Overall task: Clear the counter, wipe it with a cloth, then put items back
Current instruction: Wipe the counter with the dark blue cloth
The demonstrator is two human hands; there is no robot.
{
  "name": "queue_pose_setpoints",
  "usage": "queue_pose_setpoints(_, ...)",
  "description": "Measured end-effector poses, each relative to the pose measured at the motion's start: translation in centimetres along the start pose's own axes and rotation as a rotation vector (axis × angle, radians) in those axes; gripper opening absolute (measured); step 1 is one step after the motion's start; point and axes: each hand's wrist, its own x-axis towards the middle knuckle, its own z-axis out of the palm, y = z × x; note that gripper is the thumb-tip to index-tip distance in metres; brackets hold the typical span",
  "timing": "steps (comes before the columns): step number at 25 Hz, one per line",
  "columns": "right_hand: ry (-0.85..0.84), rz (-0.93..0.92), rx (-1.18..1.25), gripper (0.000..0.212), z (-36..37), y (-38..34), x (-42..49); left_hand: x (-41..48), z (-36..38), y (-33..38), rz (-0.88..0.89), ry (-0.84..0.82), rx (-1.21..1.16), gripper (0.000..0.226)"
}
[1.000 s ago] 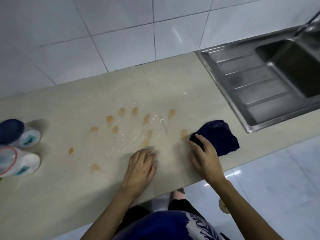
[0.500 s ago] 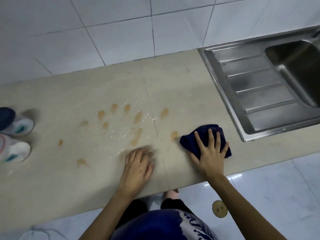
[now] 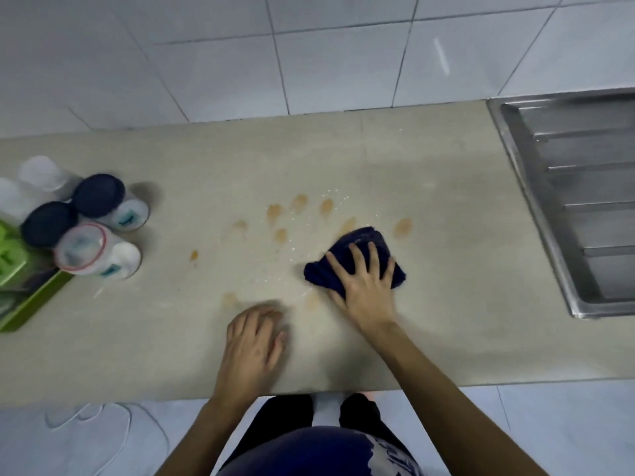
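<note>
A kitchen, most likely in a home: beige counter [image 3: 429,187] against a white tiled wall [image 3: 309,53], steel sink [image 3: 577,207] with ribbed drainboard at the right, lidded jars [image 3: 103,214] clustered at the left, tiled floor [image 3: 567,431] below.

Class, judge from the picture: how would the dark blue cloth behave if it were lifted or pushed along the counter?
The cloth looks bunched and creased under the right hand, so it is probably floppy and would droop when lifted. Pushed flat, it likely slides across the smooth counter rather than rolling.
</note>
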Motion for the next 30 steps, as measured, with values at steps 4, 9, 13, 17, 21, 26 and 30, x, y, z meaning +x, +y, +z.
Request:
queue_pose_setpoints(4,0.046,0.152,-0.022,0.063,0.6,4.8,-1.5,0.4,-1.2,-4.4,-0.005,0.029,-0.034,0.037)
queue_pose_setpoints(9,0.047,0.516,0.05,0.067,0.1,4.9,-3.3,-0.3,-0.9,-7.9,0.143,-0.045,-0.024,0.044)
queue_pose_setpoints(13,0.036,0.325,0.065,0.069,1.0,-5.5,-2.2,-2.1,-1.5,-11.3,-0.037,-0.025,-0.09,0.059)
queue_pose_setpoints(17,-0.02,-0.151,-0.054,0.068,2.2,-15.9,-1.0,-4.4,-3.5,-16.3,-0.204,-0.006,-0.03,0.068)
queue_pose_setpoints(21,-0.042,-0.268,-0.121,0.072,1.4,-12.4,-0.2,-5.0,-4.0,-20.0,-0.23,-0.033,0.019,0.071)
queue_pose_setpoints(26,-0.065,-0.009,-0.102,0.078,0.5,-9.7,0.4,-5.2,-3.3,-20.7,-0.221,-0.039,0.032,0.073)
queue_pose_setpoints(30,-0.077,-0.34,-0.052,0.084,1.1,-18.3,0.4,-5.3,-3.5,-20.7,-0.256,-0.013,-0.009,0.07)
